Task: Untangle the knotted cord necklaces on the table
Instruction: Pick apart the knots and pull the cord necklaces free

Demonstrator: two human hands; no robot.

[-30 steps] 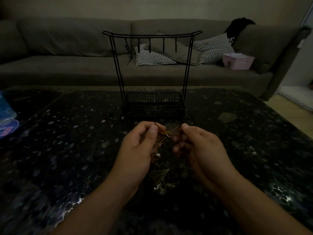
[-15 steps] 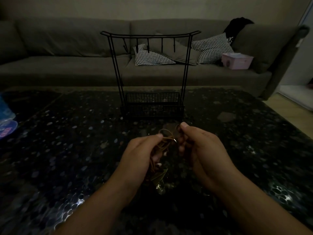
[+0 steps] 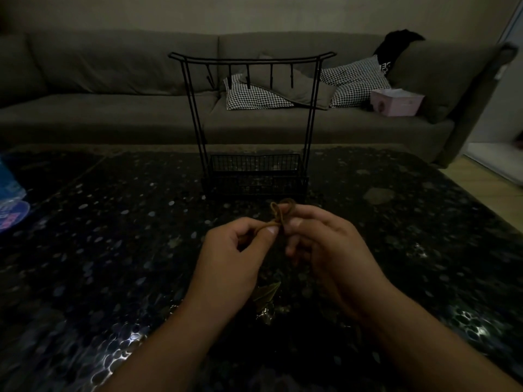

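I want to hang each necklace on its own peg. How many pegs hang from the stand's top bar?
5 pegs on the black stand: far left, then and far right. It is dim, so another may be hidden.

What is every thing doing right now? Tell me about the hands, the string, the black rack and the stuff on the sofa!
left hand: pinching the cord, shut.
right hand: pinching the cord, shut.
brown cord: looped and crossed, held above the table.
pendant: hanging below the hands.
black rack: upright, hooks bare.
checked pillows: leaning on the sofa.
pink box: on the sofa seat; whether it is open is unclear.
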